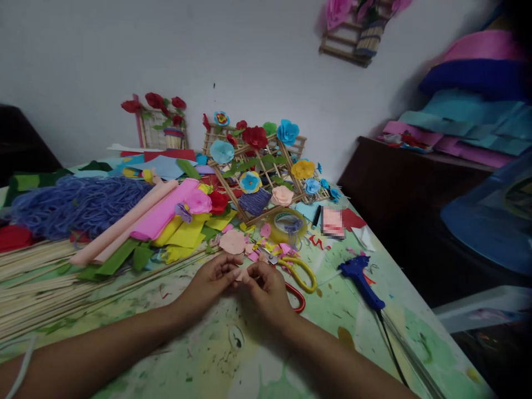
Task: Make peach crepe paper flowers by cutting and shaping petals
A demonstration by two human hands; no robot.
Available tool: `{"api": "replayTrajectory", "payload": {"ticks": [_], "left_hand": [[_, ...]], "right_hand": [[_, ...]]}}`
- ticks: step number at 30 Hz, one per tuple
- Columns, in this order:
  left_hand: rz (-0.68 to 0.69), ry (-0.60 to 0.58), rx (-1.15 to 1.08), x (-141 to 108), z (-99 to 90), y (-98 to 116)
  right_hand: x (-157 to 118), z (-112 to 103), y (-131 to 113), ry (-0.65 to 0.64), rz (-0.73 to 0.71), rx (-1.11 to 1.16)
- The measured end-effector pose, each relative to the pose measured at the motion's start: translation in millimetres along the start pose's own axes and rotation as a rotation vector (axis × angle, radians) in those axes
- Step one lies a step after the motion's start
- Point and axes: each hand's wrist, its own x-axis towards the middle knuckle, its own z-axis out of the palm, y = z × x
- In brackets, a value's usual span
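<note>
Between my two hands is a small piece of pale pink paper (241, 275), pinched from both sides. My left hand (216, 275) grips its left edge with thumb and fingers. On the other side, my right hand (266, 285) holds it between thumb and forefinger. Just beyond the fingers lies a scalloped pale pink paper shape (233, 242) among pink and yellow scraps. Scissors with yellow handles (305, 275) rest beside my right hand. A red scissor handle (297, 298) shows partly behind that hand.
A blue glue gun (363, 281) lies at right with its cord. Clear tape (286, 226) sits behind the scissors. Stick frames with paper flowers (254, 137) stand at the back. Blue yarn (78, 205), paper rolls (128, 219) and thin sticks (37, 293) cover the left side.
</note>
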Motion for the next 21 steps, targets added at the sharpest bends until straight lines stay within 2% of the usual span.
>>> {"api": "replayTrajectory", "payload": {"ticks": [9, 15, 21], "left_hand": [[0.042, -0.087, 0.175, -10, -11.4, -4], [0.001, -0.098, 0.159, -6, -15.9, -8], [0.007, -0.108, 0.174, -9, -17.3, -7]], "right_hand": [[-3, 3, -6, -0.021, 0.097, 0.078], [-7, 5, -9, -0.026, 0.052, 0.021], [-19, 10, -17, -0.061, 0.108, 0.013]]}}
